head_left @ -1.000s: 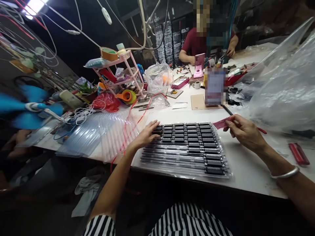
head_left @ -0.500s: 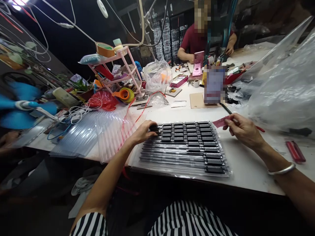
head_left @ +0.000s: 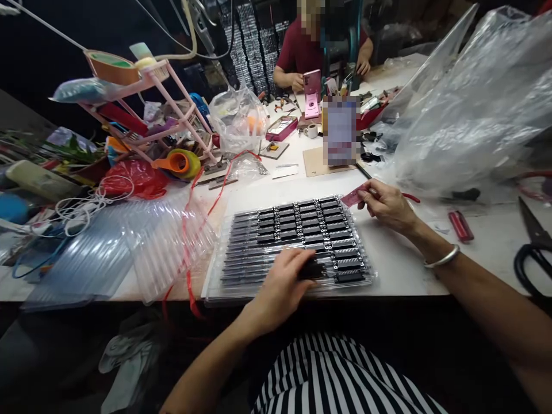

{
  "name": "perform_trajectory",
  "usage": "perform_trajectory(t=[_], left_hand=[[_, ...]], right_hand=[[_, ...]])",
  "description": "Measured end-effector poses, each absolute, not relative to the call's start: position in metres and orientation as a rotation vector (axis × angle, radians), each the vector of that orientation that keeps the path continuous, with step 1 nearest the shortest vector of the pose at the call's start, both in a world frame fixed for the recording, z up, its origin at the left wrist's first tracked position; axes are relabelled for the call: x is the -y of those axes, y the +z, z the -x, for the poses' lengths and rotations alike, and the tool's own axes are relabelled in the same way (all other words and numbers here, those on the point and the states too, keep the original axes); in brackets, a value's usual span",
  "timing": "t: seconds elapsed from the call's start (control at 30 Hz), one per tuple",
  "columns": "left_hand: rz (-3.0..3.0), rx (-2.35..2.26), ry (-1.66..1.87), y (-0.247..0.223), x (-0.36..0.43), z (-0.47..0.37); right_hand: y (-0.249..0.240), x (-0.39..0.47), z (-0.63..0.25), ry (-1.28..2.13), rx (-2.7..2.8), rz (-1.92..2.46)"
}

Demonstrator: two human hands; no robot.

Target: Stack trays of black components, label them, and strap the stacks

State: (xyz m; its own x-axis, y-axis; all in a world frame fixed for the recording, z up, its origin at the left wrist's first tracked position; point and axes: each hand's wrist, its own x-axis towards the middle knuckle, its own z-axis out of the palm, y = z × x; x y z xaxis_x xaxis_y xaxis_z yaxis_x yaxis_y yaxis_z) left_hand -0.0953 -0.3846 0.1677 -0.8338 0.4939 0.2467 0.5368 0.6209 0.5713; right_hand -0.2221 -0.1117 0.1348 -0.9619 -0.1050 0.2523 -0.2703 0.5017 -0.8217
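Note:
A clear ribbed plastic tray (head_left: 241, 253) lies near the table's front edge. Rows of black chip-like parts (head_left: 288, 224) fill its upper and right portions. Over the tray's lower middle, my left hand (head_left: 284, 282) has its thumb and fingers closed around dark parts, partly blurred. Beyond the tray's upper right corner, my right hand (head_left: 383, 204) pinches a small pink strip (head_left: 352, 196), whose tip is close to the tray's edge.
More clear ribbed trays (head_left: 99, 247) and red ribbon (head_left: 186, 247) lie left. A pink rack (head_left: 172, 95) stands behind them. Plastic bags (head_left: 470, 115), a red object (head_left: 460, 226) and scissors (head_left: 532, 247) are right. Across the table sits a person (head_left: 297, 52) behind a phone (head_left: 311, 86).
My left hand has moved from the tray's upper left to its lower middle, with dark parts in its fingers. My right hand still holds the pink strip. The camera view has shifted right.

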Motion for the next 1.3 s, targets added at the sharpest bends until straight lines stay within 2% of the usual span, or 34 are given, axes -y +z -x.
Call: perform_trajectory(t=[0.2,0.37,0.6,0.8,0.97,1.17,1.3], left_hand=[[0.732,2.736,-0.861,0.151,0.381,0.087],[0.896,2.596,-0.799,0.147,0.385,0.083],[0.796,2.385,-1.088,0.15,0.38,0.075],[0.903,2.378,-1.079,0.147,0.383,0.07],[1.089,2.411,-0.811,0.143,0.39,0.066],[0.651,2.698,-0.328,0.134,0.38,0.058],[0.599,2.756,-0.165,0.124,0.356,0.051]], right_hand=[[0.137,0.11,0.22,1.46,2.552,-0.341],[0.139,0.112,0.219,1.417,2.573,-0.341],[0.141,0.113,0.217,1.431,2.555,-0.351],[0.139,0.112,0.218,1.424,2.543,-0.372],[0.138,0.111,0.219,1.419,2.546,-0.372],[0.137,0.113,0.219,1.405,2.57,-0.366],[0.136,0.113,0.22,1.401,2.597,-0.354]])
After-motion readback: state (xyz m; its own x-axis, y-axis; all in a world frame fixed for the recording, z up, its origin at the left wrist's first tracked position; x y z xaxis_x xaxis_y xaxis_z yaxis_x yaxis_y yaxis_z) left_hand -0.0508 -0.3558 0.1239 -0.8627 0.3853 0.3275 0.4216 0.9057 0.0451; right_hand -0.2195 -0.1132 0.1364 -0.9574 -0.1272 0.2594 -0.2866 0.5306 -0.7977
